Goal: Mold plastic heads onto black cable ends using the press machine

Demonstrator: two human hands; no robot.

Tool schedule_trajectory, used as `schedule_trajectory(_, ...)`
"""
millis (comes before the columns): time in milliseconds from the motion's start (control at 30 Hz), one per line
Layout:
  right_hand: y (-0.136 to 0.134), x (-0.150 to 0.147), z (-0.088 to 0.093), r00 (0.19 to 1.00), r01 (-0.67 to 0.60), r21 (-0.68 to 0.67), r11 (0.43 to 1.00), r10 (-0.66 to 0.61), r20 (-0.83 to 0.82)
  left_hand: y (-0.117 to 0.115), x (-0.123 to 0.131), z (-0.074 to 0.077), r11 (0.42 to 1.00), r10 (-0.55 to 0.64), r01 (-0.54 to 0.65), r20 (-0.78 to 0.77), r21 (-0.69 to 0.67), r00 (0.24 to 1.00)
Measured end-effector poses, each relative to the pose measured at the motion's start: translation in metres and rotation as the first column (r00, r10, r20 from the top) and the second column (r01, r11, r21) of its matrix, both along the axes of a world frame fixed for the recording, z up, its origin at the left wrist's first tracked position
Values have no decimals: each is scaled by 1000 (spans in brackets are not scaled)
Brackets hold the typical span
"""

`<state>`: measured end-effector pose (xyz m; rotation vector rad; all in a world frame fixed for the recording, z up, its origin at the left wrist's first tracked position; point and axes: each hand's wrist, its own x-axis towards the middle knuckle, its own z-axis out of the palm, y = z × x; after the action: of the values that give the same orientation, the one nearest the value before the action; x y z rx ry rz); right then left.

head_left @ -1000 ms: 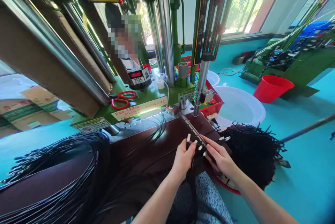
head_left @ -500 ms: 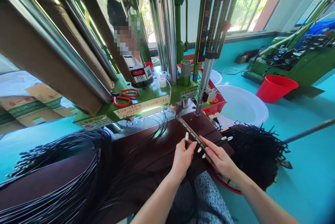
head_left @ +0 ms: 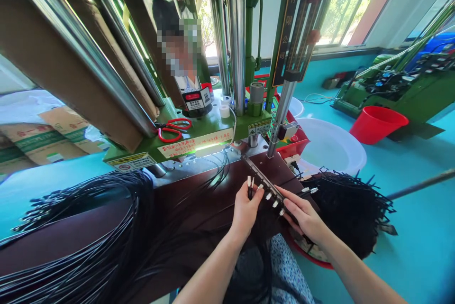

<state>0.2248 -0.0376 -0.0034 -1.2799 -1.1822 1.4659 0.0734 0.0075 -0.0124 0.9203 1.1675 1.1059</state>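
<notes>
My right hand [head_left: 305, 216] is closed around the near end of a long, narrow metal bar [head_left: 261, 173] with slots along its side. Several silver cable connectors [head_left: 275, 204] stick out from the bar's near half, towards my left hand. In my left hand [head_left: 246, 211], thumb and fingers pinch black cables whose silver-tipped ends [head_left: 249, 181] point upward. One more connector [head_left: 260, 187] shows at the left thumb tip, close to the bar; whether it sits in a slot I cannot tell. The bar's far end rests at or just above the brown tabletop [head_left: 227, 185].
A green press [head_left: 213, 126] with red-handled scissors [head_left: 174, 129] on its base stands behind the table. Bundled black cables [head_left: 131, 199] lie on the left. At right are a container of black offcuts [head_left: 348, 214], a white tub [head_left: 334, 145] and a red bucket [head_left: 378, 124].
My left hand has shifted slightly left, and more connector ends now show in it. The bar has turned a little, exposing more of the connectors along it. The view has shifted slightly.
</notes>
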Motion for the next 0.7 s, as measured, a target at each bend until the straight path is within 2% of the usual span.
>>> schedule_trajectory(167, 1, -3, 10, 999, 16, -55, 998, -18, -38, 1, -3, -3, 995, 16, -7, -92, 104, 996)
schedule_trajectory(300, 2, -4, 15, 999, -6, -100, 995, 2, -41, 1, -5, -2, 993, 30, -17, -113, 113, 993)
schedule_trajectory(433, 1, -3, 10, 1000, -14, -109, 994, 12, -18, 1, -5, -3, 995, 16, -4, -123, 97, 992)
schedule_trajectory(633, 0, -2, -4, 993, -83, 84, 993, 75, 93, 2, -6, -3, 998, 19, -12, -99, 65, 995)
schedule_trajectory(700, -1, -2, -5, 993, -82, 66, 994, 75, 90, 2, -7, 0, 997, 11, -4, -93, 72, 996)
